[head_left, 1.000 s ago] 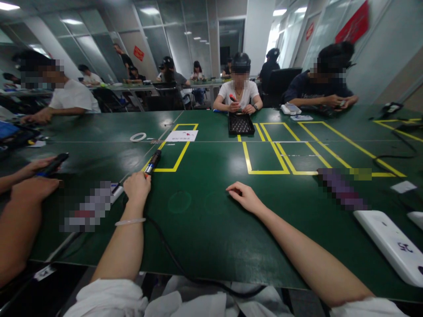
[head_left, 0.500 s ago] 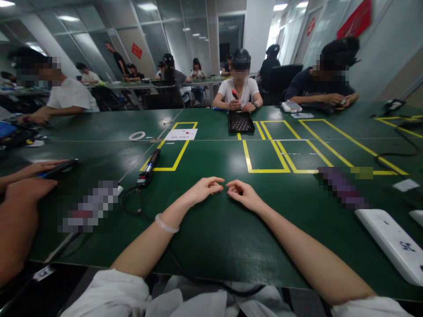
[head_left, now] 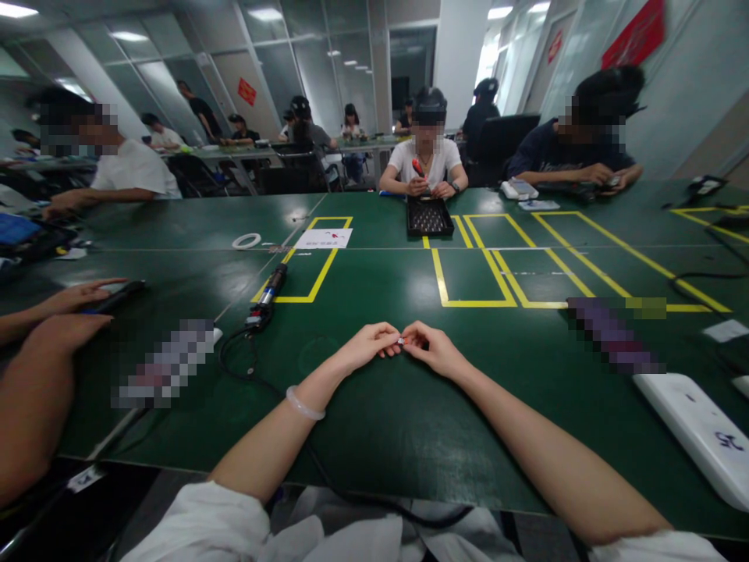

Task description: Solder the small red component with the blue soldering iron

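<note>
On green table (head_left: 380, 437): small part (head_left: 401, 341) pinched between left hand (head_left: 366, 349), right hand (head_left: 436, 353); both grips closed.

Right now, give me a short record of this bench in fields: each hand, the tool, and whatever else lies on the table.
left hand: fingertips pinch a small part; bangle on wrist
right hand: fingertips close on the same part from the other side
electric screwdriver: lies untouched left of the hands, cable looped beside it
table: green, yellow tape boxes
black tray: far side, centre
white casing: near right edge
co-worker's hand: far left, on a dark tool
</note>
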`<state>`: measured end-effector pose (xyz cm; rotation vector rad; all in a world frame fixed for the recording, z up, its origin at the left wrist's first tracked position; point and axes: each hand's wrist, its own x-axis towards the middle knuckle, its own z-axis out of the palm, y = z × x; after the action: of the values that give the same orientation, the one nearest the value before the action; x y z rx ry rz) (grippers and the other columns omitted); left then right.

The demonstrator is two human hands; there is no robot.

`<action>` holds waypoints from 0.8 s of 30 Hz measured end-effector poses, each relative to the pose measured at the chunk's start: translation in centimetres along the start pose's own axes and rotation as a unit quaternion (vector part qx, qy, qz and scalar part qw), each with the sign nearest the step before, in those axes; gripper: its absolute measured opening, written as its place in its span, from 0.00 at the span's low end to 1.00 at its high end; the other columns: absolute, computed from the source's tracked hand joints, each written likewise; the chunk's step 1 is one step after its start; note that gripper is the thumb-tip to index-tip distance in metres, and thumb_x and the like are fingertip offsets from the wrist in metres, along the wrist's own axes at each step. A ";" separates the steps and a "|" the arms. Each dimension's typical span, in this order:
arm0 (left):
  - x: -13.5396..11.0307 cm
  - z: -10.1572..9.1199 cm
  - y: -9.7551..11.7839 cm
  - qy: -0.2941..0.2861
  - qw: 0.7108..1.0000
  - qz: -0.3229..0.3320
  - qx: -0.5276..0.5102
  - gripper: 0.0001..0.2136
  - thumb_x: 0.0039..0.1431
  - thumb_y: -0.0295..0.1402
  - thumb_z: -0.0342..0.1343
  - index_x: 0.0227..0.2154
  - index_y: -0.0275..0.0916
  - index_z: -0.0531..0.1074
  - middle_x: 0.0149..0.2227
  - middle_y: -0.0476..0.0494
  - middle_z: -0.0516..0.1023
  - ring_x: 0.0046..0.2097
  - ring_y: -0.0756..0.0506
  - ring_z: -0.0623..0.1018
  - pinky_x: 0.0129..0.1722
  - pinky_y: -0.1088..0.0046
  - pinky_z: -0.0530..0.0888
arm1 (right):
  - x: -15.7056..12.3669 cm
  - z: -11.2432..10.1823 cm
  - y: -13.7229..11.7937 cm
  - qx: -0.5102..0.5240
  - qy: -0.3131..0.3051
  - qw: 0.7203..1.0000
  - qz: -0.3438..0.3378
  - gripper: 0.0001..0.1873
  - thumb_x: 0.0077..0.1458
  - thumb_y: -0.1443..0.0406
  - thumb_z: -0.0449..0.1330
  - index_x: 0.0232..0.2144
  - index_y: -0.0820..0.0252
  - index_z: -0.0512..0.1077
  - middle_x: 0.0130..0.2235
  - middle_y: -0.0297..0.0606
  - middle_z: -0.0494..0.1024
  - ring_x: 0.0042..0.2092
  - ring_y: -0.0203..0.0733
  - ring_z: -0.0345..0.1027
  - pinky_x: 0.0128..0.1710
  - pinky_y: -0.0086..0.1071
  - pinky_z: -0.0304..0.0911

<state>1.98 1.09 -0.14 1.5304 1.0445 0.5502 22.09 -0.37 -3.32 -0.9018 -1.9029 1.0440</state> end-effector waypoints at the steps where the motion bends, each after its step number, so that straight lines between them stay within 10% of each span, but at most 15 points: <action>1: 0.0 0.1 0.0 0.007 1.000 0.007 -0.001 0.15 0.56 0.43 0.57 0.36 0.34 0.71 0.30 0.45 0.76 0.32 0.51 0.73 0.32 0.75 0.67 | 0.0 0.0 0.0 0.003 0.002 1.000 -0.001 0.09 0.57 0.62 0.59 0.39 0.59 0.69 0.32 0.34 0.74 0.32 0.35 0.67 0.33 0.29 0.62; 19: -0.4 0.5 -0.4 0.041 0.977 0.155 0.139 0.08 0.56 0.33 0.58 0.37 0.38 0.68 0.38 0.45 0.75 0.39 0.48 0.76 0.36 0.74 0.71 | 0.1 0.0 0.4 -0.001 0.036 0.999 0.013 0.09 0.54 0.61 0.61 0.36 0.60 0.71 0.34 0.36 0.75 0.37 0.39 0.70 0.40 0.33 0.65; 24: -0.7 -2.7 0.2 0.109 0.938 0.189 0.270 0.14 0.61 0.41 0.52 0.46 0.41 0.67 0.44 0.43 0.74 0.46 0.45 0.75 0.47 0.66 0.72 | 0.1 -0.2 0.1 -0.008 0.039 0.999 0.029 0.09 0.54 0.62 0.61 0.36 0.60 0.70 0.34 0.35 0.76 0.36 0.38 0.70 0.39 0.32 0.64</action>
<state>-0.50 1.98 0.83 2.2243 1.1328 0.7530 22.24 -0.17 -3.33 -0.9976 -1.8332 1.0140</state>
